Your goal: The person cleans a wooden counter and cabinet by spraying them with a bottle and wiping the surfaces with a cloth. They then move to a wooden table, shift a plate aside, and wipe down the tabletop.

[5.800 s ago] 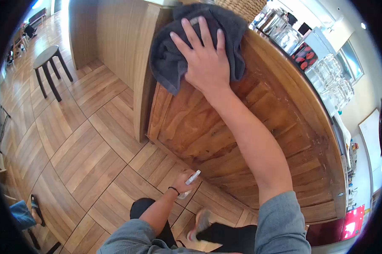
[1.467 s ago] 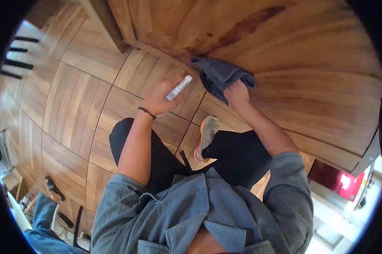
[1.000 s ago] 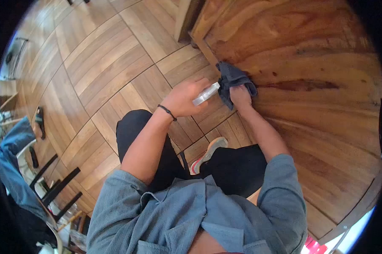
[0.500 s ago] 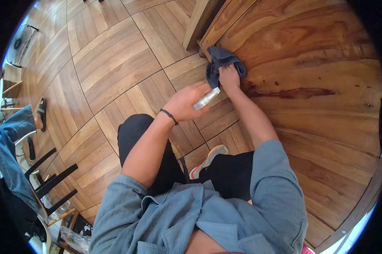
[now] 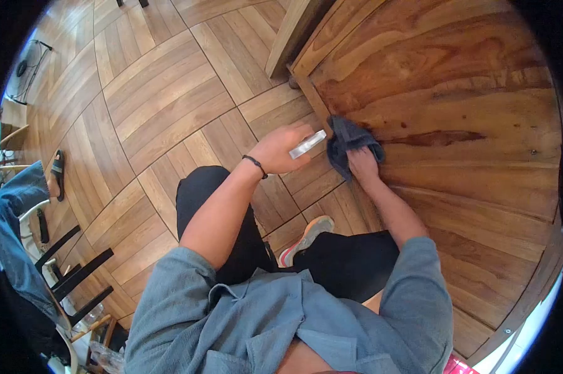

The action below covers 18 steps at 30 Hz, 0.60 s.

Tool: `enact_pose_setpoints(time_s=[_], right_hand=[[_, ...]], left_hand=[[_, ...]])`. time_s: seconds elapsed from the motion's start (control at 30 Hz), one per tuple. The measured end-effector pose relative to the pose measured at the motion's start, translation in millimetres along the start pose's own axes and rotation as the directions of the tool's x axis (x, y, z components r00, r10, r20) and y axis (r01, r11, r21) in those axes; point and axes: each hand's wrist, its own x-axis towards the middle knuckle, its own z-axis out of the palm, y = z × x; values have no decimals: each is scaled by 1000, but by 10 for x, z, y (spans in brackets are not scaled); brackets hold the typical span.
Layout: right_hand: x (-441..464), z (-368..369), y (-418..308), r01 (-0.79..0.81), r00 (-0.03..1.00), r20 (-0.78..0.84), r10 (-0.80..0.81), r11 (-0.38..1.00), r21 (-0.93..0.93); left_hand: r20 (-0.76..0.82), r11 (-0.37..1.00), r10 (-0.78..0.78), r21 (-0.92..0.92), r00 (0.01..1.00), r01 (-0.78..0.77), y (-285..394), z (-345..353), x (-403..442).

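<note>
My right hand [image 5: 363, 164] presses a dark grey cloth [image 5: 351, 142] against the bottom edge of the wooden panel [image 5: 456, 106], its fingers partly hidden in the folds. To the left, my left hand [image 5: 282, 149] is closed round a bottle with a white, clear-looking top [image 5: 307, 144]; the rest of the bottle is hidden behind the hand. The bottle top is close to the cloth, above the wood-patterned floor [image 5: 169, 100]. A dark streak runs across the panel right of the cloth.
At the left edge sits a person in jeans [image 5: 22, 187] with a sandalled foot [image 5: 57, 174]. Dark chair legs [image 5: 85, 271] stand at lower left, a fan [image 5: 29, 71] at upper left. A wooden post [image 5: 297, 37] adjoins the panel. My shoe [image 5: 306, 240] is below my hands.
From high on the panel, my right hand and the cloth have come down to its base. In the last half second they moved right and nearer to me. The bottle stays in my left hand.
</note>
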Motion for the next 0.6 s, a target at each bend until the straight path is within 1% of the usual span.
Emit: enact_pose_setpoints(time_s=[0.07, 0.1, 0.13, 0.17, 0.2, 0.23, 0.27, 0.33, 0.37, 0.4, 0.5, 0.57, 0.6], right_hand=[[545, -248, 49, -61, 997, 52, 65, 996, -72], [786, -521, 107, -133, 985, -121, 121, 987, -93], [985, -825, 185, -185, 942, -300, 150, 979, -91], [1160, -1190, 303, -221, 850, -506, 148, 971, -88], [1282, -1609, 433, -253, 739, -657, 148, 965, -68], [1355, -2048, 544, -293, 648, -743, 166, 955, -42], [1377, -2474, 623, -351, 565, -800, 202, 936, -11], [1350, -3115, 647, -492, 559, -760, 332, 871, 19], [1381, -3266, 638, -580, 545, -765, 344, 814, -46], [1516, -3266, 661, -600, 531, -797, 288, 792, -113], [1883, -2831, 516, -531, 728, -653, 209, 774, -344], [2126, -2274, 333, -427, 814, -562, 146, 807, -409], [2244, -2021, 235, -363, 857, -500, 127, 837, -409]], left_hand=[[-26, 1000, 17, 20, 1000, -16, -1, -35, -23], [-35, 999, 25, 28, 999, -24, -6, -63, -28], [-45, 999, 29, 34, 999, -28, -3, -82, -43], [-51, 999, 8, 37, 999, -6, 18, -97, -67], [-58, 999, -13, 41, 998, 15, 49, -124, -82], [-66, 998, -35, 45, 997, 38, 75, -153, -94], [-84, 998, -29, 51, 996, 33, 96, -172, -101], [-114, 998, -22, 62, 993, 29, 144, -156, -123], [-106, 998, -32, 56, 994, 38, 156, -140, -123], [-95, 998, -40, 53, 995, 45, 161, -130, -116], [-82, 998, -34, 47, 996, 38, 175, -137, -126], [-93, 999, -16, 32, 996, 19, 183, -121, -174], [-102, 1000, -5, 20, 995, 7, 182, -119, -204]])
